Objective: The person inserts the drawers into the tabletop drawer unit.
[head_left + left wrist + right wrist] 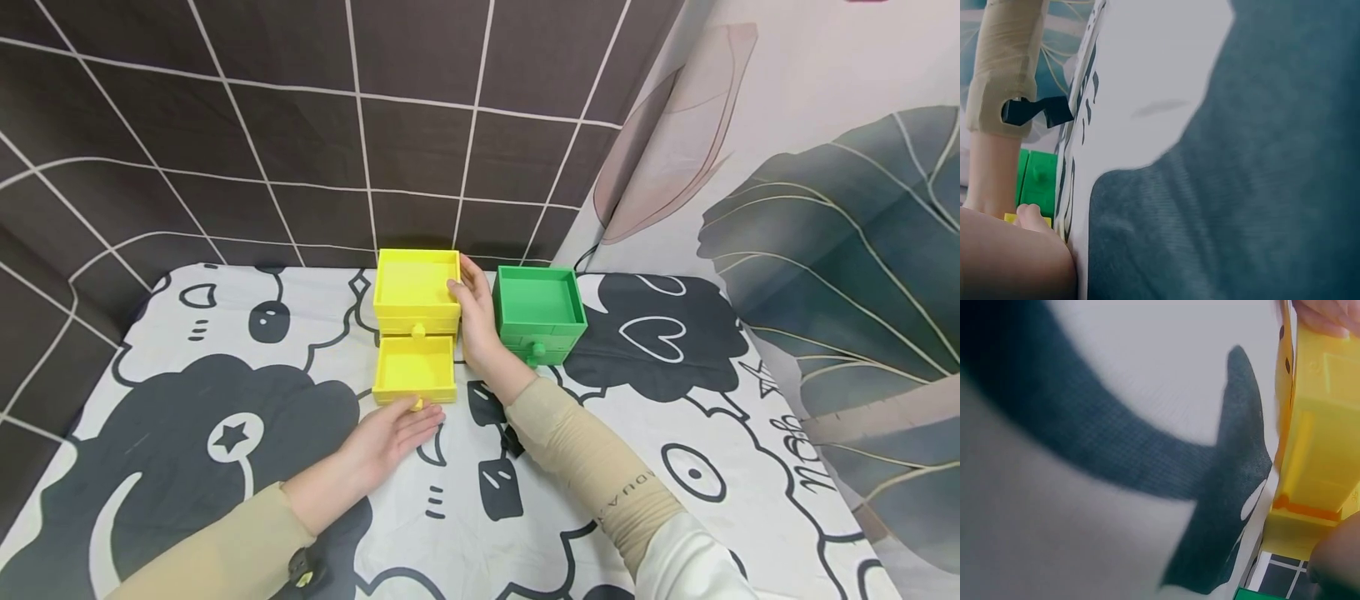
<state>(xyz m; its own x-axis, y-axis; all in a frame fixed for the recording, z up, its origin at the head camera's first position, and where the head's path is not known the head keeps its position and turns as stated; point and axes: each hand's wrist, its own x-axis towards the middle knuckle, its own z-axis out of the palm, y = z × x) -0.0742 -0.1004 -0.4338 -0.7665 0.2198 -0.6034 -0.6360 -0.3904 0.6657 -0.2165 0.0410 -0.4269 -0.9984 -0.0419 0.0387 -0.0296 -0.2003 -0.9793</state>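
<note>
A small yellow drawer box (pixel 417 287) with a tray-like top stands on the patterned cloth. Its lower drawer (pixel 414 367) is pulled out toward me, and nothing lies inside it. At the drawer's front my left hand (pixel 382 442) pinches the knob (pixel 417 404) between thumb and fingers, palm turned up. My right hand (pixel 478 321) grips the box's right wall, its thumb at the top rim and its fingers along the outer side. In the right wrist view, the box's side (pixel 1325 444) shows close to the right hand.
A matching green drawer box (pixel 538 300) with its drawer closed stands just right of the right hand. Behind both boxes hangs a dark gridded cloth (pixel 285 125). A leaf-patterned curtain (pixel 840 250) borders the right side. Cartoon-printed cloth (pixel 600 475) covers the table.
</note>
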